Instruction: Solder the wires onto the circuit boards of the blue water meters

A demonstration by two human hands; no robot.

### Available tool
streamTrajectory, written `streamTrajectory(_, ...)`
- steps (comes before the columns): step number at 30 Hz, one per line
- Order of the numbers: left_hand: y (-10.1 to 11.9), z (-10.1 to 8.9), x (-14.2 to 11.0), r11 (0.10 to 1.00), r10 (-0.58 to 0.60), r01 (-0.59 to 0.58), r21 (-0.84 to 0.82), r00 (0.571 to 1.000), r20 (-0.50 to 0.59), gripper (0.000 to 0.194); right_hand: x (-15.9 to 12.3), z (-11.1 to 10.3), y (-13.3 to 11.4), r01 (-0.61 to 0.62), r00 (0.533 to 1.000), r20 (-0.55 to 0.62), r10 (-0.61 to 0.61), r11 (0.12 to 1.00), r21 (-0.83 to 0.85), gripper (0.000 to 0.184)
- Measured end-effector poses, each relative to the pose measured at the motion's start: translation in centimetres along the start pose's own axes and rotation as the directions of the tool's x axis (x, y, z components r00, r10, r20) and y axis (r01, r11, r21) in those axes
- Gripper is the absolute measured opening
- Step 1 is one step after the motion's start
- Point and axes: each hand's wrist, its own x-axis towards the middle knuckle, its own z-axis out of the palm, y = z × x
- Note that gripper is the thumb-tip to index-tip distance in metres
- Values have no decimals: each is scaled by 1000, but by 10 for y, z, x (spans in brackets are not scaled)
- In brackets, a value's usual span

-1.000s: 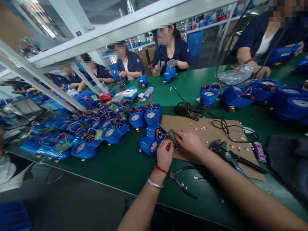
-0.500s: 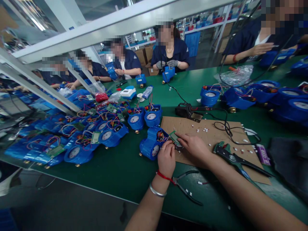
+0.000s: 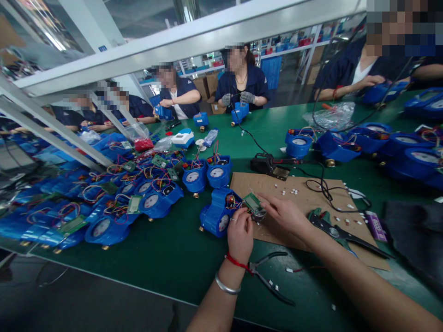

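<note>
My left hand [image 3: 240,234] is closed in a pinch at the lower edge of a green circuit board [image 3: 252,202]; whatever is between its fingertips is too small to make out. My right hand [image 3: 287,213] reaches in from the right, its fingers stretched out at the board's right edge, thumb hidden. The board has a grey display and lies tilted over a small round object [image 3: 258,216], partly covered. Left of it stands a blue water meter [image 3: 211,219], whose thin coloured wires run towards the board. Cutting pliers [image 3: 268,276] lie open beside my left wrist.
Under my hands lies a cardboard sheet [image 3: 294,184] scattered with small white connectors. Wire strippers [image 3: 334,232], a black tool holder [image 3: 265,164] with a cable and a purple box [image 3: 376,227] surround it. Several wired blue meters [image 3: 150,203] crowd the left. Co-workers sit across the green table.
My right fingers have shifted back from the board's face to its edge, showing more of the display. My left hand remains pinched at the lower edge. The view has tilted slightly.
</note>
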Motion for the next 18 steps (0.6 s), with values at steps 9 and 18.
streamTrajectory(9,0,-2,2,1000,-7,7,29,1000,1,21,-28,-31,-39,-110,991,-18,133,877,469,44)
streamTrajectory(18,-11,3,2,996,42,-37,81,997,-61,22,-37,-54,-110,97,937,92,-336,506,857,31)
